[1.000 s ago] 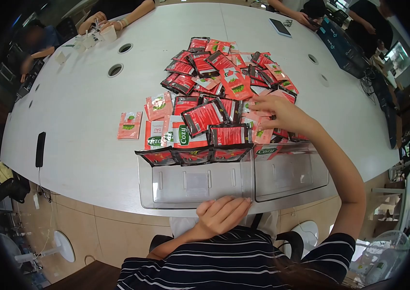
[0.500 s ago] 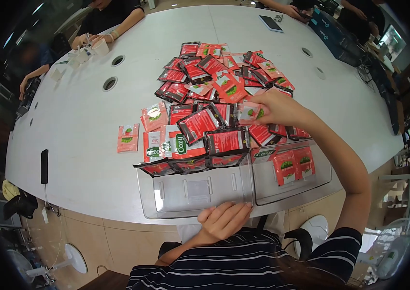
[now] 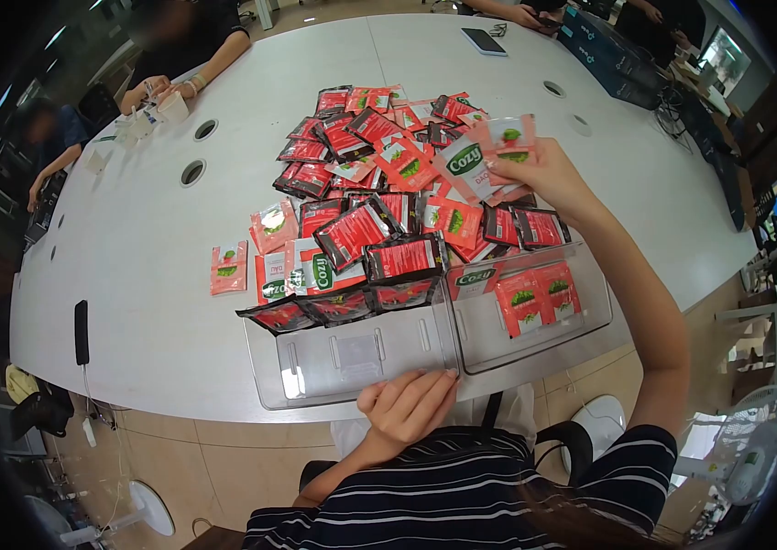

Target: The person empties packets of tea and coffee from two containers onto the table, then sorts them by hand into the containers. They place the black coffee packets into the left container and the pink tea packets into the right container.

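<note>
My right hand (image 3: 535, 174) is closed on pink-and-white Cozy sachets (image 3: 465, 168), raised over the right side of a heap of red, pink and black sachets (image 3: 407, 163). At the front edge of a clear plastic tray (image 3: 263, 390), my left hand (image 3: 407, 405) is curled with its fingertips at the tray's corner. A row of black-edged red sachets (image 3: 338, 305) leans at the back of that tray. Beside it, a second clear tray (image 3: 535, 351) holds pink sachets (image 3: 540, 298) lying side by side and one Cozy sachet (image 3: 476, 280) standing behind.
One pink sachet (image 3: 228, 268) lies apart at the left. A black strip with a cable (image 3: 82, 332) is near the left table edge. Two cable holes (image 3: 193, 172), a phone (image 3: 484, 41) and a dark box (image 3: 610, 60) are farther back. Other people sit across the table.
My right hand has lifted up and away from the heap with sachets in it, uncovering a pink sachet below. My left hand stays at the tray edge. The whole view has shifted slightly.
</note>
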